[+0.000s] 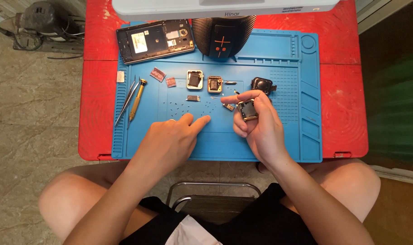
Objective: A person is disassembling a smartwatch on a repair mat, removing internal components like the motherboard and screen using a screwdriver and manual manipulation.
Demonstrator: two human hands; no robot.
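Observation:
My right hand [260,127] holds a small square gold-rimmed watch case [247,109] above the blue work mat [270,149], its index finger stretched left. My left hand [172,140] rests on the mat with its index finger pointing at several tiny screws [179,108] scattered there; it holds nothing. Two more square gold-framed parts [194,79] [214,84] lie just beyond the hands. A small black part [262,84] sits right of them.
A gold-handled screwdriver [137,99] and tweezers [126,100] lie at the mat's left. An opened phone [154,40] and a black speaker-like device [222,38] sit at the back. Small pink parts [158,74] lie nearby. The mat rests on a red table [342,100].

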